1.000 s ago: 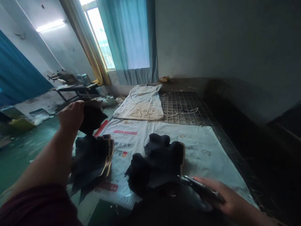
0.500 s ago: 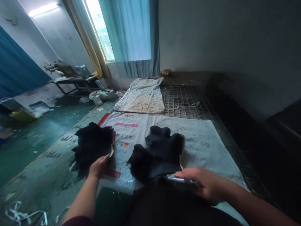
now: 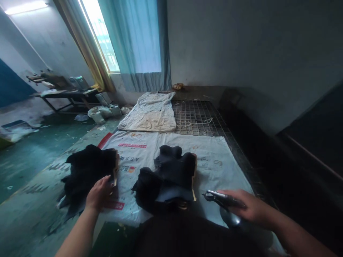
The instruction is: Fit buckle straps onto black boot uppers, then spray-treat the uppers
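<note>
My left hand is closed at the right edge of a stack of black fabric pieces with a tan border, its fingertips on the corner nearest me. In my right hand is a spray gun, silver and black. Its nozzle points left, and a shiny rounded part shows below it. A second stack of black pieces, lobed and also tan-edged, lies between my hands. The spray gun is apart from it, to its right. Dark clothing hides the area just below that stack.
Both stacks lie on or partly over white printed sacking. Beyond it are a stained whitish sack and a metal grid with loose cord. At the back left stands a work table, with bags on the floor nearby.
My right hand has drawn the spray gun right, away from the middle stack. The tan edge strip by my left hand was lifted and now lies flatter. The view has swung right.
</note>
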The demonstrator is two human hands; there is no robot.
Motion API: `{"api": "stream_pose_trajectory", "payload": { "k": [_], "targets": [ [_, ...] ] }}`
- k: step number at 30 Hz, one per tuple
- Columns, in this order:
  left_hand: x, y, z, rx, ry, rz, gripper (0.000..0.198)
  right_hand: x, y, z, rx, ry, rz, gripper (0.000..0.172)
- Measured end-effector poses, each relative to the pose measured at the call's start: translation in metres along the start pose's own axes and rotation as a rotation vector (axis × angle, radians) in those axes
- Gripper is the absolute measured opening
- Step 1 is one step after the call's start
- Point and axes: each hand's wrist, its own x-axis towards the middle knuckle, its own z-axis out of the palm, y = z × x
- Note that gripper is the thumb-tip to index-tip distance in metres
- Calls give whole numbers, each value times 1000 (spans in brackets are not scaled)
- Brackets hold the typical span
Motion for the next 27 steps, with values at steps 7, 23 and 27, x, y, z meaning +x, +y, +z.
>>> {"api": "stream_pose_trajectory", "payload": {
  "k": [7,23,27],
  "targets": [
    [44,79,-16,-199,332,128,32,22,17,0,5,157,38,48],
    [27,280,-17,-283,-293,786,36,84,-9,-2,-161,279,-47,51],
    [31,288,-14,-231,-341,730,22,102,-24,3,-238,280,-51,51]
  ]
}}
